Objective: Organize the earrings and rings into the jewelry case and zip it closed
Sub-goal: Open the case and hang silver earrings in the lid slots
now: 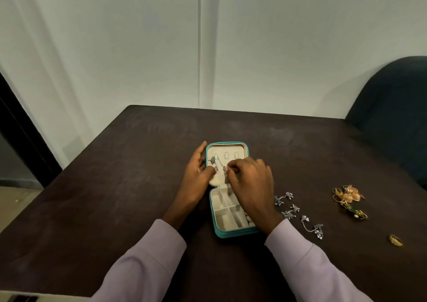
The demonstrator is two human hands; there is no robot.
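A teal jewelry case (216,231) lies open on the dark table, lid panel at the far end and divided cream compartments nearer me. My left hand (196,170) holds the lid's left edge, thumb pressing on the cream panel. My right hand (250,177) pinches a silver chain earring (216,163) against that panel. Several silver earrings (298,211) lie to the right of the case. Farther right lie gold flower earrings (349,197) and a gold ring (395,240).
The dark brown table (138,174) stands against a pale wall. A dark blue chair back (392,117) rises at the table's far right corner. The table's left edge drops to the floor beside a dark door frame (20,126).
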